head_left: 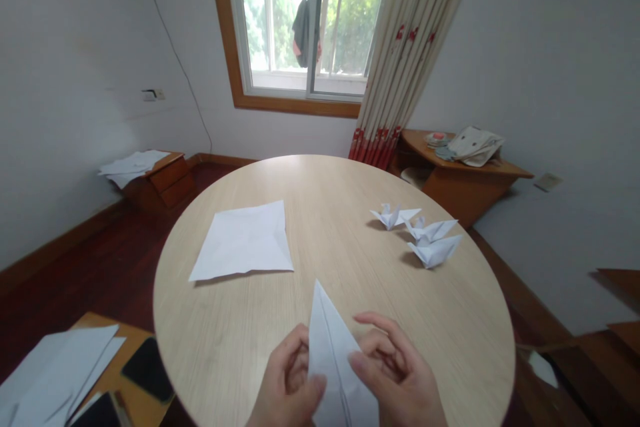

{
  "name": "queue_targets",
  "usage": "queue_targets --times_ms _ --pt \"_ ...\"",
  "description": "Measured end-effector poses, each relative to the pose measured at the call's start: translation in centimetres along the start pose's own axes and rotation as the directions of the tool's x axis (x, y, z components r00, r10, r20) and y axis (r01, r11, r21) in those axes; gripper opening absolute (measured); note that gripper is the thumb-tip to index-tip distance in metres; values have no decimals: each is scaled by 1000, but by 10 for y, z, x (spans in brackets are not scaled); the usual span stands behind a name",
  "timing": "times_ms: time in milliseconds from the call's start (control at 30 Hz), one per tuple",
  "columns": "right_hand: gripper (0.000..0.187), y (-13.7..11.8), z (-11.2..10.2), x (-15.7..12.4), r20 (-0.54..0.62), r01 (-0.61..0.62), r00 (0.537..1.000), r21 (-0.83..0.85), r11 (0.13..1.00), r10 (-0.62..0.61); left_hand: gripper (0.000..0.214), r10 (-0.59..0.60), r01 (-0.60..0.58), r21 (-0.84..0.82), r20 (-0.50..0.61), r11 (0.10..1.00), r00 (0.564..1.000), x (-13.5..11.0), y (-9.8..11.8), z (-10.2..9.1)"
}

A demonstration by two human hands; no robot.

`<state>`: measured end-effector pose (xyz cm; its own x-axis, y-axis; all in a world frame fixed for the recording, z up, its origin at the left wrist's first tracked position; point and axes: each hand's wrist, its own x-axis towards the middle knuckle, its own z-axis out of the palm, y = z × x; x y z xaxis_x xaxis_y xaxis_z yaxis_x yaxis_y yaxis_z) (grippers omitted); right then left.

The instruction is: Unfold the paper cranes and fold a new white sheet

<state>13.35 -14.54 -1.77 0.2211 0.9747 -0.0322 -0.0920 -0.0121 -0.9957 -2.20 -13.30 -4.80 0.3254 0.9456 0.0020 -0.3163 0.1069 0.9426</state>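
A folded sheet of white paper (pixel 334 353) is held between both hands above the near part of the round table, its narrow point aimed away from me. A lengthwise crease or seam runs down its middle. My left hand (pixel 293 377) pinches the left edge, thumb on top and fingers curled beneath. On the right edge my right hand (pixel 395 373) grips with its thumb on the paper, the index finger lifted off it. The lower end of the paper runs out of the picture.
Flat white paper (pixel 245 240) lies at the table's left. Three folded paper birds (pixel 433 250) stand at the right of the round table (pixel 325 180). At lower left, a stool holds loose paper sheets (pixel 55 373) and a dark phone (pixel 148 368).
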Motion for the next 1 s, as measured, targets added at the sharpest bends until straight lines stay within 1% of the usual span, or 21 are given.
queue_targets --times_ms 67,100,167,200,300,367,433,467,533,567,600,633,667,733,767,800,867,900,933,1000 --pt "35 -3 -4 4 39 93 995 -122 988 -89 35 14 -6 93 -77 996 997 3 1 -3" --pt "30 -4 -6 6 77 151 987 -183 971 -139 33 27 -9 128 -140 992 990 4 2 -4" --pt "21 -8 -9 9 138 267 962 -274 924 -237 38 75 -32 180 -235 983 969 5 4 -5" --pt "21 -8 -10 11 152 309 950 -300 903 -274 39 103 -53 198 -251 979 962 4 6 -4" --pt "27 -9 -11 11 162 366 930 -333 869 -329 34 140 -85 226 -238 970 961 -2 9 -2" --pt "25 -9 -11 11 164 384 923 -329 863 -348 34 146 -92 225 -240 970 960 -6 9 -1" --pt "22 -9 -9 10 161 409 912 -308 859 -377 30 196 -140 236 -232 962 953 -8 10 -1" --pt "21 -10 -9 10 160 423 906 -294 857 -392 26 239 -184 255 -204 949 949 -8 11 -3" --pt "19 -14 -9 11 181 458 888 -262 850 -422 11 314 -270 309 -104 912 944 -6 14 -7" --pt "17 -16 -10 11 206 473 879 -244 847 -431 7 329 -295 334 -50 895 943 -5 17 -9" --pt "15 -18 -11 12 233 480 872 -229 847 -432 9 327 -305 354 -1 884 945 -4 19 -10" --pt "14 -20 -12 12 264 481 867 -216 850 -424 14 315 -307 371 40 877 948 -3 22 -12" --pt "20 -21 -13 13 290 473 865 -205 857 -409 19 306 -306 384 63 871 950 -2 25 -13" --pt "37 -19 -14 12 304 431 881 -197 881 -363 30 324 -324 398 70 858 944 -2 29 -13" --pt "41 -17 -15 12 290 399 897 -201 895 -334 34 339 -339 399 73 852 938 -2 30 -12" --pt "41 -14 -14 11 266 356 917 -210 910 -297 37 348 -348 397 74 850 935 -2 31 -11" --pt "30 -9 -13 9 222 285 946 -233 930 -235 38 354 -353 384 70 853 933 -3 30 -9" --pt "24 -8 -12 8 223 278 949 -247 928 -225 36 352 -350 385 67 854 934 -2 28 -8" --pt "23 -7 -11 8 238 291 944 -263 920 -230 30 348 -339 395 50 854 936 -2 26 -6" --pt "35 -10 -11 8 297 352 918 -297 888 -264 13 319 -284 425 -10 859 948 -2 21 -5"
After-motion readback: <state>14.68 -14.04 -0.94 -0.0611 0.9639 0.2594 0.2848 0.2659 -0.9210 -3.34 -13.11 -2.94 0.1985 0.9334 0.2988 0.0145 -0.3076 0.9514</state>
